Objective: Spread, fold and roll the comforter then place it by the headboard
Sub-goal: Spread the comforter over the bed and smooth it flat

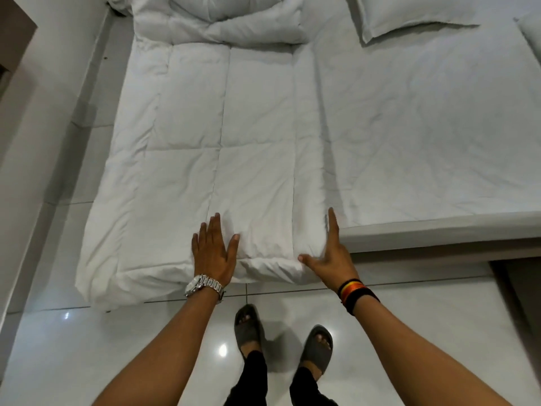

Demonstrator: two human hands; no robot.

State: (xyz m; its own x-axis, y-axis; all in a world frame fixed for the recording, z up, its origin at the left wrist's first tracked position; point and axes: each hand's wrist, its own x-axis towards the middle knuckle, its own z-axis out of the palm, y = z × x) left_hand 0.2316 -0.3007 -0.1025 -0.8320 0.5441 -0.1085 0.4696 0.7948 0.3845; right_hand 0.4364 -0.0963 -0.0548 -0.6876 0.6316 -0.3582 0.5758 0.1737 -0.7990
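Now both hands lie flat with straight fingers on the white comforter [222, 136] at lower centre: left hand [213, 253] palm-down, right hand [329, 253] along its edge.

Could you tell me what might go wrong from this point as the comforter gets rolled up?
The comforter hangs over the bed's near-left corner toward the tiled floor, so that overhang could slip down and drag. Its far end is bunched, so the roll may come out uneven. The left hand and right hand lie flat, gripping nothing, so the fold could spring open.
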